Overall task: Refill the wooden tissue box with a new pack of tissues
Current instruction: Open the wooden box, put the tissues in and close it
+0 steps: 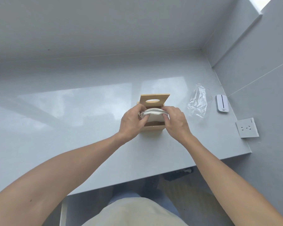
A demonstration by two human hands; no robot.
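Note:
A small wooden tissue box (153,128) stands on the grey table, open at the top. Its lid (154,100), with an oval slot, rests tilted up at the far side. A white stack of tissues (154,115) bows upward over the box opening. My left hand (131,123) grips the stack's left end and my right hand (176,121) grips its right end. The lower part of the stack sits between the box walls; how deep it reaches is hidden by my fingers.
An empty clear plastic wrapper (198,101) lies on the grey table (72,128) to the right of the box. Further right are a small white device (222,103) and a wall socket (247,128). The table's front edge runs below my forearms.

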